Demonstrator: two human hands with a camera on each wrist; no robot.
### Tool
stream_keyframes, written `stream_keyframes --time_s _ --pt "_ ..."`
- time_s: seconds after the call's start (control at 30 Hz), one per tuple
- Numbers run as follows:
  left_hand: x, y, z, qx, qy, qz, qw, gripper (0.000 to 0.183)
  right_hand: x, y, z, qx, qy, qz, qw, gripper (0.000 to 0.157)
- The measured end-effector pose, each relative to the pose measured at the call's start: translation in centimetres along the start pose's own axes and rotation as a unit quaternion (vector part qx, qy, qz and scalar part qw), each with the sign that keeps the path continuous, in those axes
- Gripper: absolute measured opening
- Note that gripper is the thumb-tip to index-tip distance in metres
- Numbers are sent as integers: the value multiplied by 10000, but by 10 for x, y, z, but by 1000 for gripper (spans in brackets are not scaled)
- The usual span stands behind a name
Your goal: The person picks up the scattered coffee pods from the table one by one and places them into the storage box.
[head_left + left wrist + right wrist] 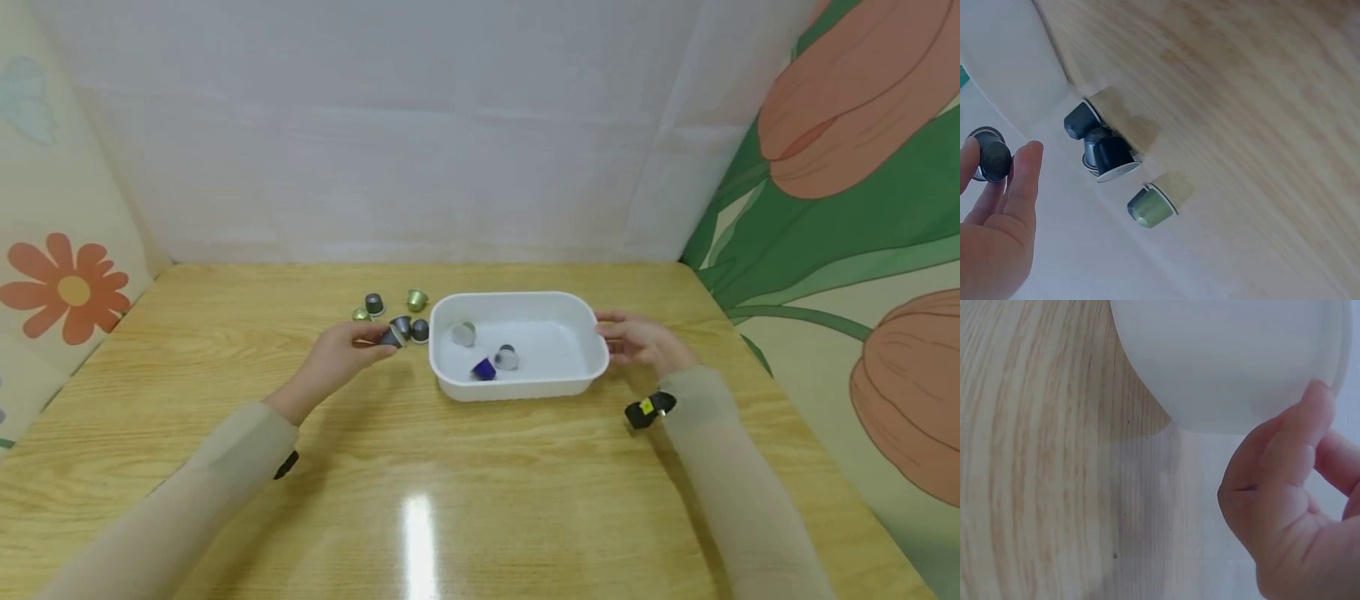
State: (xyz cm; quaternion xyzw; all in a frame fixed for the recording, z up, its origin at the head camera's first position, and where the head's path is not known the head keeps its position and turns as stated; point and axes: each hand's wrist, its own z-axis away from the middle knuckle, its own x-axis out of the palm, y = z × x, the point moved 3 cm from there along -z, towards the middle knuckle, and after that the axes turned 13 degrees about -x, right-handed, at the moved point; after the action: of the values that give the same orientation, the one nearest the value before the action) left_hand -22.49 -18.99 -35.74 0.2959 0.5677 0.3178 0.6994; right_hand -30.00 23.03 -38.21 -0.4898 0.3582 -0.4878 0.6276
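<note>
My left hand (341, 354) pinches a dark grey coffee capsule (995, 159) between thumb and fingers, just left of a white plastic bin (525, 388). Close by it on the table are two dark capsules (421, 331), another dark capsule (374, 303) and two green capsules (417, 300). At the bin's right end, my right hand (641, 340) holds the wall, its fingers curled and a fingertip right at the rim in the right wrist view. Inside the bin lie a purple capsule (483, 369) and a few others, including one with its pale lid (463, 334) showing.
The wooden table (495, 492) carries the bin and capsules. A white sheet (420, 167) hangs behind its far edge. Flower-printed panels (840, 167) stand at both sides. Each wrist wears a small black device (649, 409).
</note>
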Motion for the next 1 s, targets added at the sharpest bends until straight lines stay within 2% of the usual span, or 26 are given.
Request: stream_keyframes --time_s 0.3,0.53,0.73,0.9,1.0 --pt "4 13 -4 -83 -118 226 9996 46 2 0 1 -39 -102 -82 9999 51" --pt "8 23 -8 -148 -160 233 9995 46 3 -1 1 55 -184 -391 9991 45" --pt "12 28 -11 -254 -191 294 9991 45 2 -1 2 59 -163 -417 9990 39" --pt "15 34 -13 -225 -79 364 9991 42 0 0 2 -23 -141 -222 9997 45" --pt "18 37 -15 -254 -131 390 9988 44 0 0 1 -34 -110 -121 9999 49"
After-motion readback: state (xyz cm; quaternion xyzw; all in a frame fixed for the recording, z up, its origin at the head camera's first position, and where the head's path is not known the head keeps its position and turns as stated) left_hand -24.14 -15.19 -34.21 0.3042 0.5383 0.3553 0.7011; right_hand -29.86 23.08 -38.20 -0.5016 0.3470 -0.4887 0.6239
